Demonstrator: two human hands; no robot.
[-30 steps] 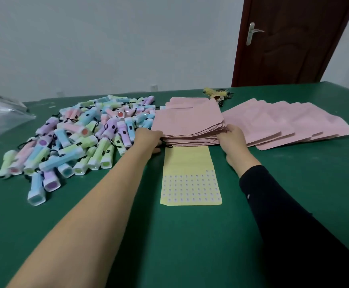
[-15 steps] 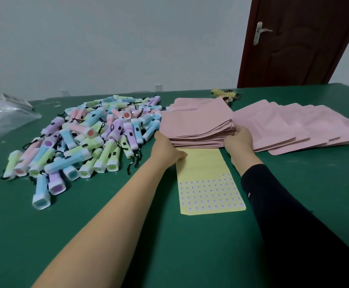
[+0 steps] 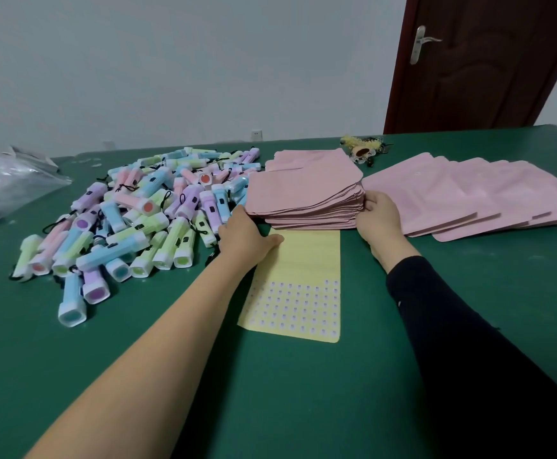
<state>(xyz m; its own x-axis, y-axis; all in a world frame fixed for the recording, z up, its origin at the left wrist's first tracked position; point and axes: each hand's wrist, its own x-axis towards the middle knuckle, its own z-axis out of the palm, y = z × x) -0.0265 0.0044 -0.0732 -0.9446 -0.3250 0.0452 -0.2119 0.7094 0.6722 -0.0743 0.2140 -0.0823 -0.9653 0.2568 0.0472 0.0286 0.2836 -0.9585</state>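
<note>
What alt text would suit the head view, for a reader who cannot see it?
Two hands hold a stack of pink pouches on a green table, the left hand pressing its left edge, the right hand gripping its right edge. A yellow sticker sheet lies in front of it; pastel flashlights are piled to the left, loose pouches fanned to the right.

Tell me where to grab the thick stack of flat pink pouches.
Grip the thick stack of flat pink pouches at its left and right edges, a hand from each side, fingers under, thumbs on top; its loose layers fan out, so a one-sided grip would likely spill them.
</note>
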